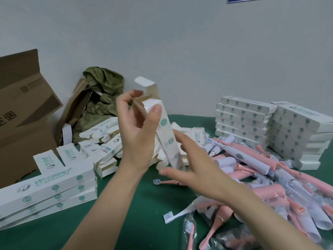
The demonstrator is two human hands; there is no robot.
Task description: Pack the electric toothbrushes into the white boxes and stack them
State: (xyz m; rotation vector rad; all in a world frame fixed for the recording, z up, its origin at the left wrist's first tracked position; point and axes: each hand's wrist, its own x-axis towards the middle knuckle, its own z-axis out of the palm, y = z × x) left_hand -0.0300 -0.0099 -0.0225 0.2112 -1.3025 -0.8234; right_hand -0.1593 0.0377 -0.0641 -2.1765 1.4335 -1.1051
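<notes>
The left hand (137, 127) grips a white box (166, 129) near its upper end, thumb pressed on the front face and fingers curled round behind. The box stands tilted, its lower end down among the things on the table. Its top flap (145, 82) is open and sticks up above the fingertips.

The right hand (194, 170) is just to the right of the left, lower down, with fingers straight and spread. It holds nothing. Its fingertips lie at the lower part of the box, but I cannot tell whether they touch it.

Behind and below the left hand lies a heap of empty boxes (106, 143) with their ends open. Further to the left of that hand is a low stack of closed boxes (48, 188), lying flat.

Under and to the right of the right hand is a pile of pink toothbrushes (270, 179), most in clear wrap. A loose pink brush head (157, 181) lies just below that hand's thumb, and a white brush head (171, 215) lies beside the forearm. Beyond the pile, well to the right of both hands, stand two tall stacks of boxes (243, 121).

All of it rests on a green table cover (126, 217). Far left of the hands sits a brown carton (23, 112), with an olive-green bag (103, 94) behind the held box, against the wall.
</notes>
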